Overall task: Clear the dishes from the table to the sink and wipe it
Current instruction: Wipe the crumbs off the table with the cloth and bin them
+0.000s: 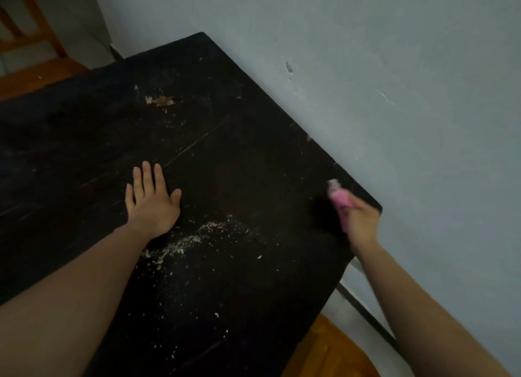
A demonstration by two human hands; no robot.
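A dark wooden table (225,151) fills most of the view, with no dishes on the part I see. A heap of pale crumbs (194,240) lies near its middle, and finer specks trail toward the near edge. My left hand (150,201) rests flat on the tabletop, fingers spread, just left of the crumbs. My right hand (362,221) is closed around a pink brush handle (339,203) at the table's right corner. Dark bristles (324,213) below the handle blend into the tabletop. The right hand and brush are blurred.
A pale blue wall (394,94) runs along the table's right edge. Chipped patches (159,100) mark the tabletop farther back. An orange wooden chair (31,38) stands at the upper left, and another orange wooden piece (329,354) shows below the table's right corner.
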